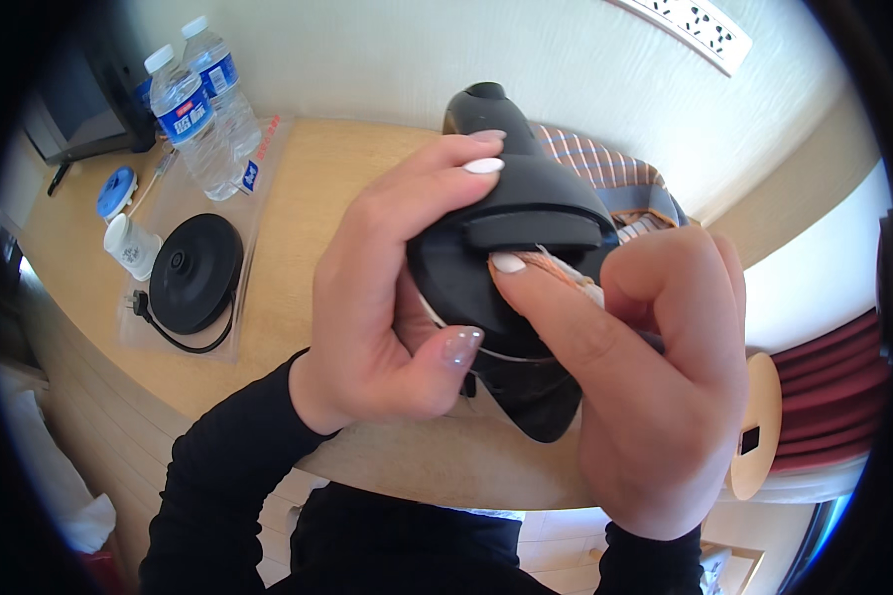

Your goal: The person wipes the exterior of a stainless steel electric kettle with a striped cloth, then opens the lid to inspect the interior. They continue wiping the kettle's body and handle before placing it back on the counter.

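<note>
A black electric kettle [543, 178] is held up over the wooden desk, its lid side facing me and its black spout pointing down. My left hand [387, 297] grips it from the left, fingers over the top and thumb near the rim. My right hand [640, 357] pinches a folded cloth [565, 275], of which an orange-and-white edge shows, and presses it at the recess beside the lid. Most of that cloth is hidden by the fingers. Behind the kettle lies a checked cloth [603, 167], brown and grey-blue.
The kettle's black power base [197, 275] lies left on a clear plastic sheet [268, 160], with its corded plug. Around it stand two water bottles [186, 119] and a white paper cup [132, 247]. A blue-and-white round device [117, 192] sits near a dark screen [82, 89].
</note>
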A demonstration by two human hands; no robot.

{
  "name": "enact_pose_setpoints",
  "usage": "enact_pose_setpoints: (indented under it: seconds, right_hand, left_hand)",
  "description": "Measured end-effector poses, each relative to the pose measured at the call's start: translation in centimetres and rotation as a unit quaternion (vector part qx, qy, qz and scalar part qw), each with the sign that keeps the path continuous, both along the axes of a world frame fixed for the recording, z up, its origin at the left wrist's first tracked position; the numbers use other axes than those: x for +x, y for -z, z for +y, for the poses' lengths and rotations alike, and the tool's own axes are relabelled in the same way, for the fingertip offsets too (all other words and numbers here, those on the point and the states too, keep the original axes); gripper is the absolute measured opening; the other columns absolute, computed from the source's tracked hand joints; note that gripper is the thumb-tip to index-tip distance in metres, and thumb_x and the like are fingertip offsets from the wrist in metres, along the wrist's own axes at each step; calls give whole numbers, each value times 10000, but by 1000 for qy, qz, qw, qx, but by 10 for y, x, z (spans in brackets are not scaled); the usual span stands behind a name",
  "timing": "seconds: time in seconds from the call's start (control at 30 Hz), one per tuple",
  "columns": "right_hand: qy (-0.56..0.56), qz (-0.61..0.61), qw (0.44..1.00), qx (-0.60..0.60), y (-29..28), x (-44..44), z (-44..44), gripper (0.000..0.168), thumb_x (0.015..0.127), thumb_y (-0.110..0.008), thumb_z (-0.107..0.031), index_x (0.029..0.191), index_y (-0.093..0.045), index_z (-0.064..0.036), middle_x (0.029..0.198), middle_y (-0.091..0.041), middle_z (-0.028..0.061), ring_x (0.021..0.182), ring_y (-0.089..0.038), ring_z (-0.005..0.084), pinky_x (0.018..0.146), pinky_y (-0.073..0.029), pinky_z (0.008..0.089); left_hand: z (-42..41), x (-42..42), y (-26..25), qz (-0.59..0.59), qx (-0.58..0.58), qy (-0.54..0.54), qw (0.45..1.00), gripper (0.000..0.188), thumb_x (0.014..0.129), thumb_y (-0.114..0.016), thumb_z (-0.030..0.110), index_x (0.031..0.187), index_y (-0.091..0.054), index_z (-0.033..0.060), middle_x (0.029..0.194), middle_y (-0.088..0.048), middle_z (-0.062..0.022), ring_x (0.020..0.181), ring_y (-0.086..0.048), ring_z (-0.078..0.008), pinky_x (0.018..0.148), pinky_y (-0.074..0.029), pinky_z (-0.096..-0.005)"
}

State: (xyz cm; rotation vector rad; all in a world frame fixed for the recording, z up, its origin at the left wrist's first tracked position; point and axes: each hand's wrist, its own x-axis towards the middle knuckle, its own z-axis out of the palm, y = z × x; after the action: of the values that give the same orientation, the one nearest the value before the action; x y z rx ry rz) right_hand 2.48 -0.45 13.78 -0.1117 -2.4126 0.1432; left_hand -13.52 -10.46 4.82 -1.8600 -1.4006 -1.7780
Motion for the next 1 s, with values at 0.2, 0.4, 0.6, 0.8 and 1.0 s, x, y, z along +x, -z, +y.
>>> enact_pose_setpoints:
  seconds: [0.2,0.4,0.6,0.8,1.0]
  right_hand:
    - [0,32,999,25,1,-1,-3,350,645,-791,0,981,-811,-97,824,-433,-3,757,-452,159,606,-349,265]
    - [80,-5,994,74,-7,12,-10,375,650,-721,-6,1008,-799,-87,833,-443,25,776,-462,179,613,-367,275]
    - [87,-22,994,70,-12,20,-3,384,681,-683,49,1035,-783,-59,847,-444,47,784,-473,198,631,-385,281]
    - [22,-24,999,-16,-16,15,10,357,721,-662,85,1035,-778,-37,862,-437,36,768,-465,154,639,-376,262]
    - [-54,-78,992,-82,-13,10,19,372,734,-640,118,1032,-786,-51,864,-414,25,756,-455,128,605,-358,239]
  left_hand:
    - [-1,-1,-1,11,0,-13,1000,664,937,-583,363,1418,-389,-51,1478,-395,-356,1337,-490,-380,1137,-370,-463]
    - [-4,-1,-3,29,-13,-36,999,647,928,-590,341,1407,-408,-53,1464,-419,-350,1323,-509,-376,1133,-375,-462]
    - [-4,1,-5,29,-17,-42,999,641,925,-587,330,1407,-410,-53,1461,-425,-350,1322,-514,-377,1137,-371,-461]
    - [-4,2,-5,23,-16,-44,999,633,919,-582,309,1400,-405,-62,1468,-412,-356,1327,-510,-374,1141,-368,-459]
    - [-1,4,-3,5,-7,-43,999,635,914,-586,300,1401,-399,-62,1463,-412,-353,1330,-504,-373,1139,-370,-458]
